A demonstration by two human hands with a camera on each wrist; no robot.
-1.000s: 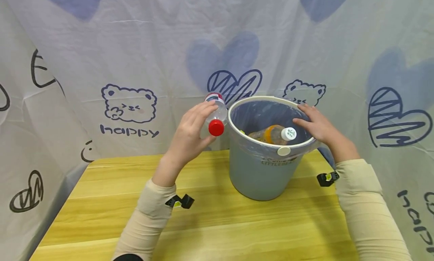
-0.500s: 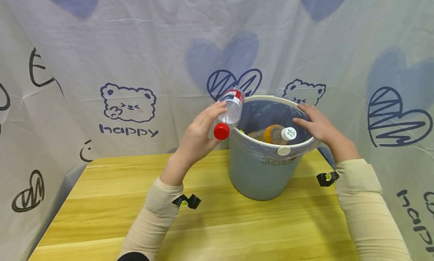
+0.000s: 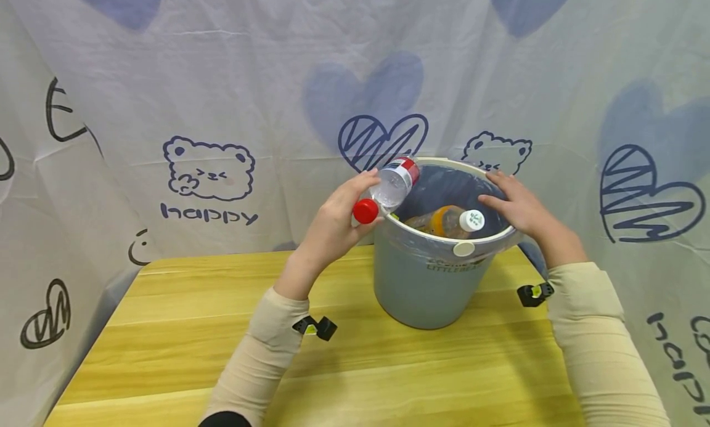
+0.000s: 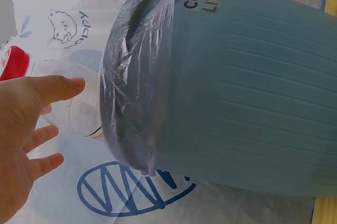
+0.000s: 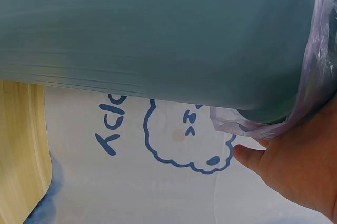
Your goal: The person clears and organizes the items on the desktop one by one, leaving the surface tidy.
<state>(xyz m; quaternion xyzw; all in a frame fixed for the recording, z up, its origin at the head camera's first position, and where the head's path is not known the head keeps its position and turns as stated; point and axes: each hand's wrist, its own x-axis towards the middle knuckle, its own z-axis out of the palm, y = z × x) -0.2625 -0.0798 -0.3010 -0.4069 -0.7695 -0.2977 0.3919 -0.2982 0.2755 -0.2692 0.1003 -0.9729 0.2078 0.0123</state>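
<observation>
My left hand (image 3: 339, 220) grips a clear plastic bottle (image 3: 392, 188) with a red cap (image 3: 365, 211) and a red-and-white label. The bottle lies tilted across the left rim of a grey-blue bucket (image 3: 427, 291), its base over the opening and its cap toward me. In the left wrist view the thumb (image 4: 63, 88) lies along the bottle's side. My right hand (image 3: 518, 205) rests on the bucket's right rim with its fingers extended. Inside the bucket lies a bottle with an orange label (image 3: 444, 220) and a white cap.
A clear plastic liner (image 4: 139, 77) folds over the bucket's rim. The bucket stands on a yellow wooden table (image 3: 355, 365). Close behind hangs a white curtain (image 3: 266, 94) with blue hearts and bear drawings, which also closes in both sides.
My left hand has moved right, carrying the red-capped bottle from beside the bucket to over its left rim. The bottle's base has swung right and down. The right hand has stayed put.
</observation>
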